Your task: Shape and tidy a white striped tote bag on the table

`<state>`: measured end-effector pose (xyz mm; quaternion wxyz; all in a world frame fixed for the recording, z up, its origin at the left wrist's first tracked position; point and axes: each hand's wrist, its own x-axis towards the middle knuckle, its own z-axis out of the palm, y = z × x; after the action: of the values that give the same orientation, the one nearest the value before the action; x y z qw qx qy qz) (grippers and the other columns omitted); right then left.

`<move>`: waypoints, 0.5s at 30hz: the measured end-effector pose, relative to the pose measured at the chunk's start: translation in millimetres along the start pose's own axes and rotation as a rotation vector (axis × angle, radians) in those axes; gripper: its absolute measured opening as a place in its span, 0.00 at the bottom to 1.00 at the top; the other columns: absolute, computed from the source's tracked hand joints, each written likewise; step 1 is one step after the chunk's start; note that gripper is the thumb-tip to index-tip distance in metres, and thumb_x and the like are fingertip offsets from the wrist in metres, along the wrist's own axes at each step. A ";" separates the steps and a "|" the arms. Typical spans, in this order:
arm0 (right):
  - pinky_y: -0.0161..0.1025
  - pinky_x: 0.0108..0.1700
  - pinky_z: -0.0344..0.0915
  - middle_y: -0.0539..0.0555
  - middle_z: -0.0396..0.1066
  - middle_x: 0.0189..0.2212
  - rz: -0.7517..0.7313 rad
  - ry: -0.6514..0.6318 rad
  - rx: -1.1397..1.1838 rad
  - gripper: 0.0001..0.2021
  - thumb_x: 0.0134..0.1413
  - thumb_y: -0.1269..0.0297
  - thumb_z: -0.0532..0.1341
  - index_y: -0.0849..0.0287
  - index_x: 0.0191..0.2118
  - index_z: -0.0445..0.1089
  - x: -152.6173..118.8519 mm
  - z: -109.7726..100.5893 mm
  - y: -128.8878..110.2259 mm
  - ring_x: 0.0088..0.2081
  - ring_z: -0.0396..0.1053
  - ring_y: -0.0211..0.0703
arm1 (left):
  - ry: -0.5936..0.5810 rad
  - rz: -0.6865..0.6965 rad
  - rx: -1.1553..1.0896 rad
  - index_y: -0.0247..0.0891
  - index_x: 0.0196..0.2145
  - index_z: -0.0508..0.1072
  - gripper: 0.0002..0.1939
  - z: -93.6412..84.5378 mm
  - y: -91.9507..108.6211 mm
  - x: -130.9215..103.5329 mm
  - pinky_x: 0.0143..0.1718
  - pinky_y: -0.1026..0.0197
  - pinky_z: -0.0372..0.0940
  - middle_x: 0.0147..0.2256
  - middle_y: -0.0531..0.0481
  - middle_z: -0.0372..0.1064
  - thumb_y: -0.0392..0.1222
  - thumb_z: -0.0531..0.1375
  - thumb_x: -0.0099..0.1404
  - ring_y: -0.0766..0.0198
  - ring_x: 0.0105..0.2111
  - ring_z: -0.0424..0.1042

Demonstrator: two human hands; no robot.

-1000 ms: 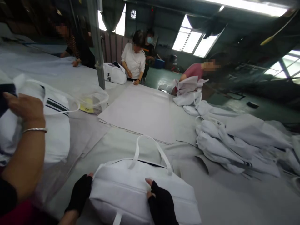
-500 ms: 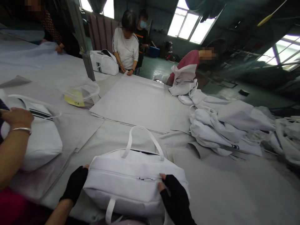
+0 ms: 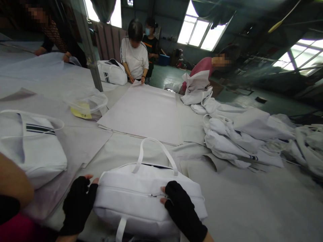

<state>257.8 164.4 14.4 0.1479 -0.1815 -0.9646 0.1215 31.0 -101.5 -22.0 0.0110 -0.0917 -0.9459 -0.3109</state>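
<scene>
Two gloved hands work one white bag point(image 3: 148, 198), which lies on its side on the grey counter point(image 3: 242, 205) just before the wearer, strap loop point(image 3: 154, 154) standing up behind. Left hand point(image 3: 79, 201): fingers spread, pressed flat against the bag's end as a brace. Right hand point(image 3: 180, 205): grip pinching the zip pull point(image 3: 157, 195) at mid-seam. Judgement: draw the pull straight along the zip line while the left hand holds the end taut, so the fabric neither bunches nor snags. Pile of flat bags point(image 3: 239, 137) lies well apart, right.
</scene>
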 end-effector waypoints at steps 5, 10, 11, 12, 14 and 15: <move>0.46 0.38 0.72 0.59 0.74 0.42 -0.216 0.007 -0.278 0.13 0.59 0.69 0.53 0.57 0.43 0.74 5.1 1.0 -3.0 0.41 0.73 0.51 | -0.411 0.492 -0.221 0.45 0.49 0.69 0.19 7.2 90.4 -28.6 0.51 0.55 0.64 0.46 0.50 0.71 0.54 0.57 0.64 0.57 0.47 0.70; 0.48 0.41 0.72 0.61 0.74 0.42 -0.354 0.072 -0.422 0.17 0.60 0.73 0.48 0.61 0.48 0.71 -4.6 8.5 6.0 0.41 0.72 0.50 | -0.783 0.845 0.156 0.41 0.54 0.67 0.21 41.3 144.0 -44.4 0.48 0.41 0.64 0.51 0.39 0.67 0.47 0.56 0.64 0.43 0.48 0.68; 0.48 0.41 0.72 0.61 0.74 0.41 -0.302 0.108 -0.426 0.17 0.61 0.72 0.48 0.61 0.47 0.72 -8.9 11.4 7.5 0.41 0.72 0.50 | -0.819 0.862 0.195 0.40 0.54 0.67 0.21 45.3 149.5 -44.4 0.46 0.40 0.65 0.50 0.39 0.68 0.47 0.55 0.65 0.43 0.46 0.69; 0.48 0.41 0.73 0.61 0.74 0.40 -0.247 0.145 -0.427 0.17 0.62 0.71 0.47 0.61 0.47 0.72 -13.3 14.4 8.3 0.41 0.73 0.50 | -0.838 0.870 0.220 0.39 0.54 0.67 0.21 48.0 153.6 -44.3 0.43 0.40 0.65 0.48 0.38 0.69 0.46 0.53 0.65 0.43 0.44 0.70; 0.48 0.42 0.73 0.61 0.74 0.41 -0.141 0.184 -0.407 0.17 0.63 0.68 0.48 0.60 0.48 0.71 -21.1 19.9 7.9 0.42 0.73 0.50 | -0.860 0.891 0.265 0.36 0.54 0.67 0.21 50.0 158.0 -44.4 0.39 0.40 0.66 0.44 0.37 0.70 0.43 0.51 0.66 0.42 0.41 0.71; 0.48 0.43 0.74 0.61 0.74 0.41 -0.096 0.181 -0.380 0.16 0.63 0.67 0.48 0.59 0.48 0.71 -24.1 21.9 7.2 0.43 0.73 0.51 | -0.867 0.904 0.284 0.34 0.55 0.66 0.22 49.6 158.7 -44.8 0.38 0.40 0.66 0.43 0.35 0.70 0.41 0.51 0.65 0.42 0.40 0.72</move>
<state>274.3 157.7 -13.8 0.2027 -0.1700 -0.9605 -0.0866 105.5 45.6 27.5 -0.2305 -0.5964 -0.7645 -0.0819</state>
